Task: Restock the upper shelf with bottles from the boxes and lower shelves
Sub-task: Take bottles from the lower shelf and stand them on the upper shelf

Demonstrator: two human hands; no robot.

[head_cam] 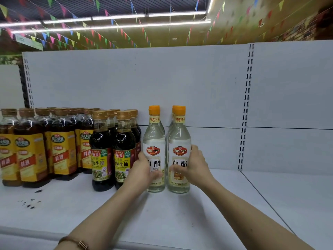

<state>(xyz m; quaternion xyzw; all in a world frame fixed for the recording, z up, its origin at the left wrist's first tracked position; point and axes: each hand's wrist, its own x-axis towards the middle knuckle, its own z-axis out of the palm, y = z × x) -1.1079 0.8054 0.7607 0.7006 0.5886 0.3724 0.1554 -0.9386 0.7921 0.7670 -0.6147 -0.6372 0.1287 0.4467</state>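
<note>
Two clear white-vinegar bottles with orange caps stand upright on the white upper shelf [207, 210]. My left hand [144, 168] grips the left vinegar bottle [154, 141] around its lower label. My right hand [194, 166] grips the right vinegar bottle [180, 141] the same way. Behind the right bottle another orange-capped bottle partly shows. Both held bottles rest on the shelf surface, about a hand's width apart.
Dark soy sauce bottles [102, 150] stand just left of my left hand. Further left are several cooking-wine bottles with yellow labels [61, 150]. Dark specks [29, 202] mark the shelf at the front left. The white back panel [180, 83] rises behind.
</note>
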